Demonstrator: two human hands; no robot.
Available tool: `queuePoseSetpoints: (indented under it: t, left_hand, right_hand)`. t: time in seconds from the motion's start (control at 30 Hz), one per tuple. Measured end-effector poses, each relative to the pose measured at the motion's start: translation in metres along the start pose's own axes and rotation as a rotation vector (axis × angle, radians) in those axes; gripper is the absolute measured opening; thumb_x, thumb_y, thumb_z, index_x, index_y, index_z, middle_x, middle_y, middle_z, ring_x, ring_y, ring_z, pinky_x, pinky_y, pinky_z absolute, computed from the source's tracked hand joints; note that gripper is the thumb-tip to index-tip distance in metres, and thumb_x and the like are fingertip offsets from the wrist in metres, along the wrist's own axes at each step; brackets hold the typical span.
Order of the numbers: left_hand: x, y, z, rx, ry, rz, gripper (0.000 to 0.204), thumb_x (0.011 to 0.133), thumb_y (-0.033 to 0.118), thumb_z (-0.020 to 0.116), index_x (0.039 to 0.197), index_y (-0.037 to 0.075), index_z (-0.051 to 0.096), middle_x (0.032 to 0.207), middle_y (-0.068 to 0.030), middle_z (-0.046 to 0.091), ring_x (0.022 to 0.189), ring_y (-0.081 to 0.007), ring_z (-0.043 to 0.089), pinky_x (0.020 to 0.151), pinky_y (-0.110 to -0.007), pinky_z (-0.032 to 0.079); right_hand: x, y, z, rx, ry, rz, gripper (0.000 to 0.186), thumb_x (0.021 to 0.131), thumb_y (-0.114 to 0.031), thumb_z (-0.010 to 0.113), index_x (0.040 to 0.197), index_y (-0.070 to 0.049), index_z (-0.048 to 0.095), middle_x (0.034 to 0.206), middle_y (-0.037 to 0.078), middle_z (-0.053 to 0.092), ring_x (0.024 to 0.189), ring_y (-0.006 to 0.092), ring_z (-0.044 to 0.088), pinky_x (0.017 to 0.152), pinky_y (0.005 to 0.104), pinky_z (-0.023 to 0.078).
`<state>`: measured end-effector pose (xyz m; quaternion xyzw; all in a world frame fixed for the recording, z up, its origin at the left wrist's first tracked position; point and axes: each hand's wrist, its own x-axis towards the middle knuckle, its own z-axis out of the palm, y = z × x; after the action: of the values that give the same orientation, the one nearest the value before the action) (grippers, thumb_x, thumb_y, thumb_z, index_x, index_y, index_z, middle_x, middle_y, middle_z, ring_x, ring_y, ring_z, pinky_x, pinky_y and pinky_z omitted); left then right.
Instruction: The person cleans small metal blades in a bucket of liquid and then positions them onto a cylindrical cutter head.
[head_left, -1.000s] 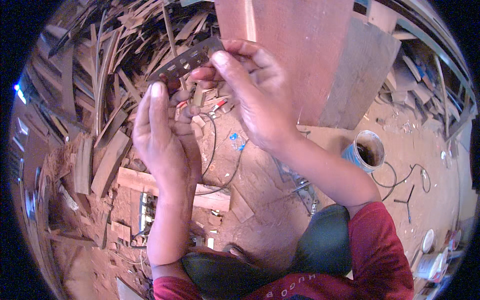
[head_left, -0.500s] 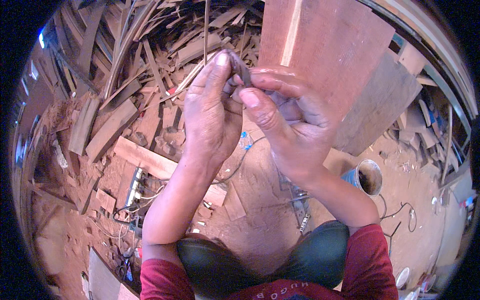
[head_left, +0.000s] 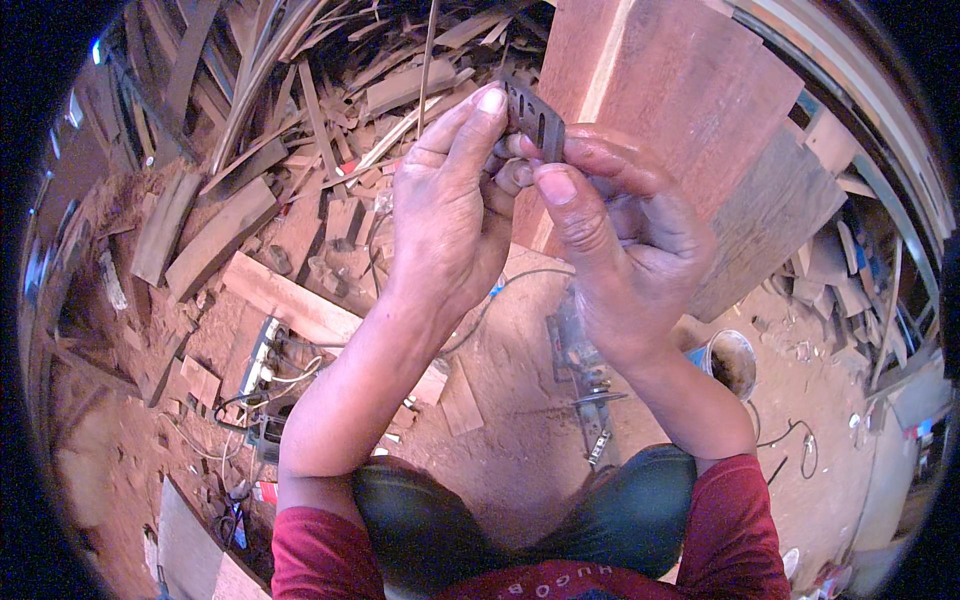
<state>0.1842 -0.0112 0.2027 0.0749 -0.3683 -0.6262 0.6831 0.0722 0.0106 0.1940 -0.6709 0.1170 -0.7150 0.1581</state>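
A small dark slotted metal blade (head_left: pixel 535 120) is raised in front of me, with several long slots through its flat face. My left hand (head_left: pixel 445 200) pinches its left end, thumb on the near side. At its right end, the thumb and fingers of my right hand (head_left: pixel 635 245) close on the edge. Some of the fingers behind the blade are hidden. On the floor below my right wrist lies a power tool (head_left: pixel 568 345) with a thin round disc (head_left: pixel 598 397), partly covered by my arm.
Wood offcuts (head_left: pixel 400 90) are heaped at the far left. Wide reddish boards (head_left: pixel 680 90) lie at the far right. A power strip (head_left: pixel 262 355) with tangled cables sits left of my forearm. A bucket (head_left: pixel 732 362) stands to the right. Sawdust covers the floor.
Both hands have shifted to the right with the blade. It has turned, so its slotted face now shows. The power tool on the floor is more visible.
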Motion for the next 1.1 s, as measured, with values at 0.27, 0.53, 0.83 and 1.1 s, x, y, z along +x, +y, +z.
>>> queuePoseSetpoints:
  t: [0.27,0.53,0.83,1.1]
  left_hand:
    - [-0.001,0.001,-0.004,-0.005,0.002,0.007,0.016,0.092,0.016,0.057,0.099,0.002,0.061,0.085,-0.0037,0.064,0.071,-0.0084,0.061,0.061,-0.02,0.053]
    - [0.032,-0.032,-0.002,-0.103,-0.162,-0.122,0.019,0.093,0.013,0.054,0.109,0.004,0.054,0.097,-0.0054,0.061,0.085,-0.0127,0.058,0.071,-0.026,0.05]
    - [0.014,-0.169,0.039,0.322,-0.199,-0.285,0.028,0.094,0.021,0.052,0.115,0.003,0.052,0.107,-0.0075,0.06,0.093,-0.0161,0.058,0.079,-0.027,0.048]
    - [0.029,-0.197,-0.096,0.951,0.09,-0.1,0.045,0.093,0.036,0.053,0.125,0.004,0.049,0.114,-0.0118,0.058,0.097,-0.0198,0.059,0.079,-0.03,0.047]
  right_hand:
    - [0.0,-0.001,0.003,-0.015,-0.014,-0.036,0.019,0.083,0.002,0.064,0.102,0.003,0.059,0.106,0.016,0.061,0.095,0.02,0.062,0.086,0.0306,0.049]
    - [0.028,0.023,-0.036,-0.016,0.313,0.178,0.016,0.089,-0.007,0.06,0.102,0.002,0.059,0.097,0.009,0.064,0.084,0.014,0.062,0.079,0.0297,0.052]
    - [-0.011,0.009,-0.205,-0.131,0.421,0.462,0.032,0.089,-0.01,0.06,0.114,0.006,0.05,0.096,0.011,0.061,0.082,0.0158,0.061,0.075,0.0279,0.052]
    - [-0.236,0.031,-0.469,-0.83,0.428,1.219,0.009,0.086,-0.009,0.06,0.093,-0.004,0.064,0.081,0.008,0.065,0.074,0.0139,0.061,0.068,0.0287,0.051]
